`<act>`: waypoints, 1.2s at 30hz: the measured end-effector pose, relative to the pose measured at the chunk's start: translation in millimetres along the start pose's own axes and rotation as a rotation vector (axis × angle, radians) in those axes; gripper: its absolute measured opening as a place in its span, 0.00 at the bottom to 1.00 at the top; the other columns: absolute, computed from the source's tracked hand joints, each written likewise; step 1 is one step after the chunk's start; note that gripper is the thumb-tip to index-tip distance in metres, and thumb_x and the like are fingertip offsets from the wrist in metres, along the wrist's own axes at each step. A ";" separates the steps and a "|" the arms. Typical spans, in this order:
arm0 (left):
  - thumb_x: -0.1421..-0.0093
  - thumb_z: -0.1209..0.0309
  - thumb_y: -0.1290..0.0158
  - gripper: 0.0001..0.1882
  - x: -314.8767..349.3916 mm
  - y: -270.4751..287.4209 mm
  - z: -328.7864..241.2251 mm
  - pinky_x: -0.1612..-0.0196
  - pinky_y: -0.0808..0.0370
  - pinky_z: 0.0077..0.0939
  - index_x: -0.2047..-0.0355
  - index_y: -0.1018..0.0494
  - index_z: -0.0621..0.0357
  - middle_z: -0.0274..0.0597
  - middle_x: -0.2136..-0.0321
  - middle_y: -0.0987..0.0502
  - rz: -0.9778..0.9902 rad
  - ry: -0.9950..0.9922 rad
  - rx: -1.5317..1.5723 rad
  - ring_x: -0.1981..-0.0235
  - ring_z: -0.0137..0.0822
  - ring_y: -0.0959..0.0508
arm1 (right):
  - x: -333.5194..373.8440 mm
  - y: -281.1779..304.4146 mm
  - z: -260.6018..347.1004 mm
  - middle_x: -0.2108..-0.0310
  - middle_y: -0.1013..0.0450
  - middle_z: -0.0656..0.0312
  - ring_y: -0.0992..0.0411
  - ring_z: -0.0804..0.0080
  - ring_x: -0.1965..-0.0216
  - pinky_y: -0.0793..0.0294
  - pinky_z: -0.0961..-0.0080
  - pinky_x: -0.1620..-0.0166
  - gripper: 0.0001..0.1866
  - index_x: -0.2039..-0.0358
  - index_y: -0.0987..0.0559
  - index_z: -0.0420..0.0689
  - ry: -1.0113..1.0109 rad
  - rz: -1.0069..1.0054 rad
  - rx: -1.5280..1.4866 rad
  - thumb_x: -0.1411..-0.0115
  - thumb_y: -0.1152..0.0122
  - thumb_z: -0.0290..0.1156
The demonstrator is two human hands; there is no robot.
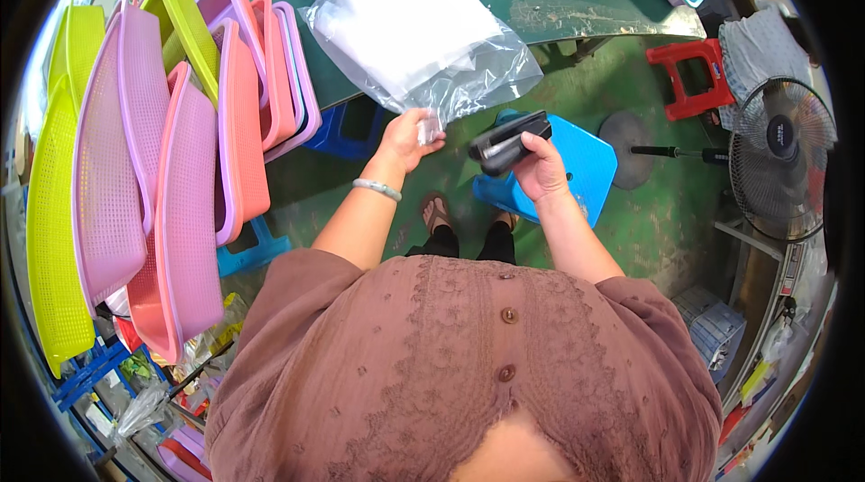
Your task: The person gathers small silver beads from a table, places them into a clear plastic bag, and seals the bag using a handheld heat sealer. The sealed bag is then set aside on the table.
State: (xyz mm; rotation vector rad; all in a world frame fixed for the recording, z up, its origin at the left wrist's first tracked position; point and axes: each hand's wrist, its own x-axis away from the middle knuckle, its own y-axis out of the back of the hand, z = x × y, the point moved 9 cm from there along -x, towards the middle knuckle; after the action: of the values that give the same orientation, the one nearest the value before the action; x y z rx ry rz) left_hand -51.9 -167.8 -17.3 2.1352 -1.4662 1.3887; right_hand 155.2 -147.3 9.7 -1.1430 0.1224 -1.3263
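One clear plastic bag (pixel 496 68) lies partly on the far green table (pixel 586 9), its near corner pinched by the left hand (pixel 410 140); to the right, the right hand (pixel 542 171) has its fingers around a black stapler (pixel 509 143)

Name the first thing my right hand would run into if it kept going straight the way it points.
Beyond the stapler it holds, your right hand would likely meet the clear plastic bag; height is hard to judge, so it might pass over or under.
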 end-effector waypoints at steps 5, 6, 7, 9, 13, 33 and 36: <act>0.51 0.73 0.45 0.09 9.3 45.9 -1.0 0.84 0.34 0.25 0.72 0.34 0.58 0.37 0.77 0.31 -0.192 -0.141 -0.036 0.83 0.30 0.33 | 6.1 -21.3 5.5 0.69 0.28 0.56 0.29 0.67 0.65 0.29 0.72 0.59 0.22 0.59 0.31 0.40 0.039 0.156 0.508 0.60 0.45 0.20; 0.53 0.74 0.43 0.12 18.1 55.2 0.1 0.87 0.38 0.22 0.71 0.35 0.59 0.36 0.78 0.32 -0.341 -0.155 -0.030 0.85 0.28 0.34 | 14.3 -48.2 5.5 0.70 0.28 0.58 0.29 0.69 0.66 0.30 0.75 0.60 0.23 0.59 0.31 0.41 0.025 0.243 0.648 0.61 0.45 0.20; 0.53 0.74 0.43 0.12 23.5 54.3 -2.2 0.86 0.38 0.21 0.70 0.35 0.58 0.36 0.78 0.31 -0.358 -0.186 -0.063 0.84 0.28 0.34 | 18.4 -61.2 -2.8 0.59 0.31 0.53 0.31 0.64 0.58 0.33 0.73 0.55 0.26 0.57 0.32 0.43 -0.003 0.366 0.842 0.61 0.45 0.20; 0.53 0.75 0.44 0.11 34.0 52.2 -8.2 0.85 0.39 0.20 0.69 0.35 0.58 0.35 0.77 0.31 -0.392 -0.248 -0.127 0.83 0.27 0.33 | 26.6 -99.0 -5.8 0.45 0.44 0.47 0.40 0.58 0.47 0.37 0.71 0.50 0.26 0.58 0.33 0.41 0.467 0.654 1.252 0.64 0.44 0.21; 0.53 0.76 0.44 0.17 59.7 32.9 -27.3 0.85 0.38 0.19 0.66 0.39 0.60 0.35 0.78 0.33 -0.475 -0.434 -0.207 0.85 0.26 0.35 | 15.9 -112.3 -41.9 0.41 0.54 0.47 0.48 0.47 0.43 0.40 0.68 0.47 0.27 0.59 0.35 0.39 0.439 0.743 1.304 0.64 0.43 0.22; 0.42 0.64 0.53 0.10 45.0 -5.5 -34.1 0.73 0.30 0.19 0.68 0.31 0.59 0.33 0.76 0.30 -0.025 -0.425 0.000 0.77 0.24 0.30 | 2.4 -101.6 -50.3 0.46 0.46 0.41 0.41 0.44 0.48 0.36 0.67 0.51 0.22 0.65 0.35 0.41 0.522 0.643 1.432 0.64 0.43 0.23; 0.40 0.61 0.55 0.12 31.1 4.3 -23.4 0.69 0.31 0.20 0.65 0.31 0.57 0.33 0.75 0.29 0.012 -0.404 0.016 0.74 0.25 0.29 | 1.8 -99.8 -51.0 0.47 0.44 0.42 0.41 0.45 0.49 0.36 0.67 0.51 0.21 0.65 0.35 0.40 0.495 0.651 1.366 0.65 0.42 0.23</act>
State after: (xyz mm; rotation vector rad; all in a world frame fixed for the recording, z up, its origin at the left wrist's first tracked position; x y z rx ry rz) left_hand -66.9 -174.9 18.2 2.5289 -1.6017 1.0112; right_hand 53.8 -160.5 55.6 0.3837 -0.0634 -0.7504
